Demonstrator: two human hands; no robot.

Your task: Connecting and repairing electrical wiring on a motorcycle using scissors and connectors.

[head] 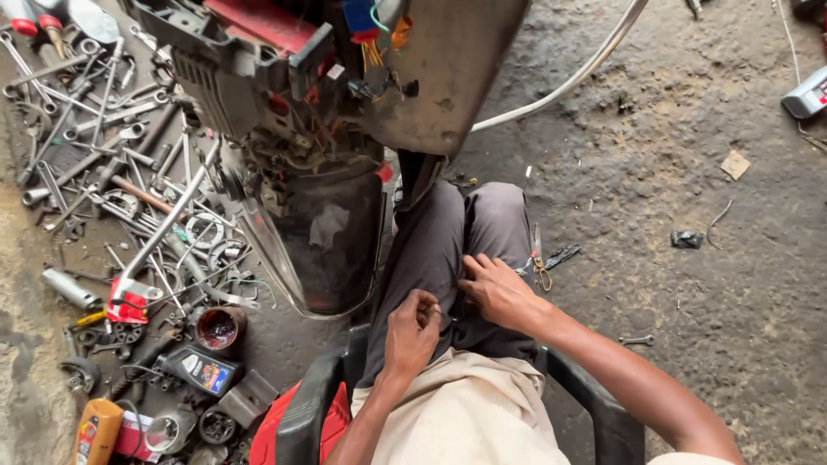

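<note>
Far left of frame: loose wrenches and spanners (103, 146) heaped on the ground, oil bottle (200, 370) and small tin (220, 328) beside, easily kicked over. Centre: opened scooter body (319, 224) with dangling wires (370, 52) (snag risk). Lower centre: left hand (412, 331) curled, pinching something too small to identify; right hand (497, 293) flat, fingers spread on trouser leg (448, 241). Could drop, vanish among clutter.

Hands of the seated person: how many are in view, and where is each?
2. The left hand is loosely curled on the left thigh; the right hand lies flat across the trousers beside it. No other person's hands show.
</note>
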